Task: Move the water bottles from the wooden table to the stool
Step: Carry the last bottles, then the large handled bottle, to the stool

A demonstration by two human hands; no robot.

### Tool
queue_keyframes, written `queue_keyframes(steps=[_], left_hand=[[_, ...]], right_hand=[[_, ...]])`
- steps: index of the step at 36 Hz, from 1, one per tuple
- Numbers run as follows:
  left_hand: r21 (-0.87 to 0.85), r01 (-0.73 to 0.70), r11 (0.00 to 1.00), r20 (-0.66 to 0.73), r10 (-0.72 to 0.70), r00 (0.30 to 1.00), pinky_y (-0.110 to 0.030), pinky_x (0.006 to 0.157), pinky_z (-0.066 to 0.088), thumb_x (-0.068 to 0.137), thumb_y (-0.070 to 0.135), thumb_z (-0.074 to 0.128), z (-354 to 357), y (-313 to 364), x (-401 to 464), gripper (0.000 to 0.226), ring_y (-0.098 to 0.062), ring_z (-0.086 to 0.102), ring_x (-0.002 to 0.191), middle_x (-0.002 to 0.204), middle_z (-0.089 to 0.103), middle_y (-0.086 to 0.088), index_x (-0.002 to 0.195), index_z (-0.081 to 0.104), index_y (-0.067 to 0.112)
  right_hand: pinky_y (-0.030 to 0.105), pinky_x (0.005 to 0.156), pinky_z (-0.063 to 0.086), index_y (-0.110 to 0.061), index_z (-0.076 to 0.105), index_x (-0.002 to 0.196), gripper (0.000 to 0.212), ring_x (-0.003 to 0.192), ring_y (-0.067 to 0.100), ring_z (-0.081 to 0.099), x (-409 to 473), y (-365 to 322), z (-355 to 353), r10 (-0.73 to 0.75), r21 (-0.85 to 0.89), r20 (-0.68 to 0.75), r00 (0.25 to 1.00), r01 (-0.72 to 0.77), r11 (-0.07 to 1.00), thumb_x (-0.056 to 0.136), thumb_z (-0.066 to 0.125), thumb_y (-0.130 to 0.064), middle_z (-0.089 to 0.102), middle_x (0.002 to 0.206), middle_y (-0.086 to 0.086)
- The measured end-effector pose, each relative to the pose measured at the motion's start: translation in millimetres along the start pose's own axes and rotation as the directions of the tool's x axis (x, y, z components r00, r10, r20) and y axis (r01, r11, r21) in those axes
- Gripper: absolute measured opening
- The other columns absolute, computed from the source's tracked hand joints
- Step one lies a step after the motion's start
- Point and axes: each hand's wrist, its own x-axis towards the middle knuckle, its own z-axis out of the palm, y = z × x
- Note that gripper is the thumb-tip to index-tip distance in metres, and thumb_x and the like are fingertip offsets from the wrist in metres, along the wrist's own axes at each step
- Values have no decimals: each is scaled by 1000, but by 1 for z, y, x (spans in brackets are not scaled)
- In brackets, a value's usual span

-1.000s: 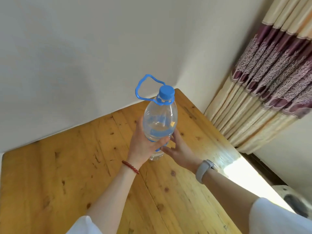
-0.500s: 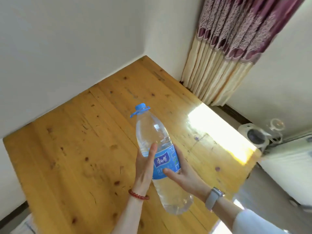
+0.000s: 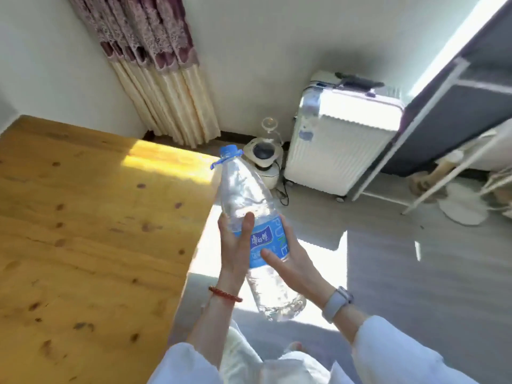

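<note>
Left hand (image 3: pixel 235 245) and right hand (image 3: pixel 291 261) wrapped around tilted clear plastic water bottle with blue label (image 3: pixel 257 231), carried off the edge of knotty wooden table (image 3: pixel 97 231) at left; white ribbed suitcase (image 3: pixel 338 145) beyond, on grey floor (image 3: pixel 415 273).

A ribbed white suitcase (image 3: pixel 336 151) stands against the far wall, with a small white appliance (image 3: pixel 262 159) and its black cord on the grey floor (image 3: pixel 415 273) just beside it. A maroon-and-cream curtain (image 3: pixel 158 70) hangs in the corner, and a white metal rack (image 3: pixel 454 173) stands at right.
</note>
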Motion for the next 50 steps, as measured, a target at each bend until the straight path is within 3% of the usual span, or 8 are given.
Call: queue_keyframes(steps=[7, 12, 20, 29, 33, 40, 44, 50], left_hand=[[154, 8, 988, 398, -69, 915, -31, 69, 55, 70, 56, 67, 182, -48, -62, 63, -19, 67, 80, 102, 64, -14, 113, 48, 13], [288, -25, 957, 627, -169, 761, -30, 74, 55, 63, 60, 61, 300, -76, -112, 57, -10, 68, 83, 99, 64, -1, 106, 47, 26], [440, -225, 869, 837, -307, 453, -45, 86, 52, 73, 54, 59, 478, -125, -197, 52, -15, 66, 90, 99, 62, 10, 113, 42, 25], [339, -379, 861, 941, -309, 139, -30, 88, 48, 76, 50, 60, 692, -180, -295, 57, -11, 63, 98, 112, 63, 3, 123, 33, 31], [295, -412, 862, 948, -319, 10, -36, 101, 42, 74, 59, 55, 775, -194, -345, 83, -14, 55, 115, 132, 52, -2, 140, 20, 25], [210, -473, 856, 924, -331, -189, -29, 93, 45, 84, 44, 57, 893, -230, -437, 47, -11, 59, 104, 118, 57, 8, 122, 33, 33], [196, -511, 837, 899, -361, -247, -33, 98, 43, 79, 52, 55, 959, -265, -493, 73, -15, 56, 110, 127, 53, 3, 137, 23, 21], [191, -530, 826, 906, -356, -229, -10, 73, 35, 90, 31, 53, 1072, -303, -597, 54, -11, 55, 93, 111, 53, 7, 135, 27, 16]], right_hand=[[1, 76, 41, -42, 27, 128, 65, 93, -18, 57, -108, 53, -152, 114, 77, -401, 909, -91, 993, 73, 59, -31, 57, 106, -28], [32, 94, 49, -37, 29, 135, 76, 101, 1, 62, -176, 91, -238, 207, 187, -645, 736, -111, 976, 66, 59, -41, 63, 116, -12], [7, 77, 45, -30, 34, 132, 66, 97, -2, 63, -267, 143, -358, 289, 340, -870, 399, 62, 938, 71, 60, -32, 64, 110, -13], [19, 86, 48, -37, 35, 130, 61, 106, 9, 63, -359, 195, -534, 361, 376, -923, 131, 126, 918, 75, 60, -33, 65, 117, -9], [26, 91, 48, -35, 33, 133, 64, 106, 9, 63, -402, 206, -601, 386, 383, -922, 5, 139, 913, 75, 61, -37, 64, 118, -9], [30, 92, 50, -36, 27, 136, 66, 103, 8, 64, -476, 250, -693, 434, 404, -885, -169, 182, 896, 79, 61, -36, 65, 117, -9], [23, 88, 49, -44, 30, 130, 62, 99, 3, 64, -526, 289, -751, 449, 419, -862, -236, 169, 892, 78, 61, -35, 66, 111, -15], [1, 81, 41, -29, 18, 141, 71, 95, -16, 57, -628, 340, -864, 448, 428, -863, -233, 132, 894, 85, 61, -22, 56, 114, -19]])
